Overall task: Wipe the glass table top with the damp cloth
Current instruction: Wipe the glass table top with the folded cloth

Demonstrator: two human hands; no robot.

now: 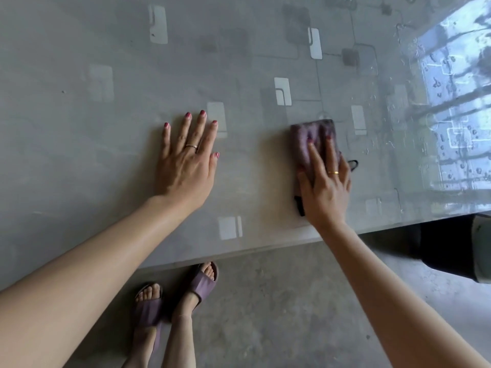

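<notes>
- The right hand (325, 181) lies flat on the damp cloth (313, 142), fingers spread over it and pressing it to the glass table top (106, 128); it pins the cloth under the palm and does not pinch it.
- The cloth is purple-grey, bunched under the fingers, with a dark edge showing at the near side and a dark loop at its right. It lies near the table's near edge, right of centre.
- The left hand (186, 166) rests open and flat on the glass, fingers fanned wide, holding nothing, well to the left of the cloth.
- Water drops and streaks show on the far right of the glass, where a bright window reflection (457, 102) falls; that part looks wet or not yet wiped.
- The rest of the surface looks dull and bare, with a patterned sheet visible under the glass.
- Risk: the cloth sits close to the near edge, so a stroke pulled toward the body could drag it off the table.
- Risk: the bracing left palm may leave prints on glass that then needs another pass.
- Risk: a bunched cloth wipes unevenly and could leave streaks.
- The person's feet in purple slippers (202, 282) stand on the floor below.
</notes>
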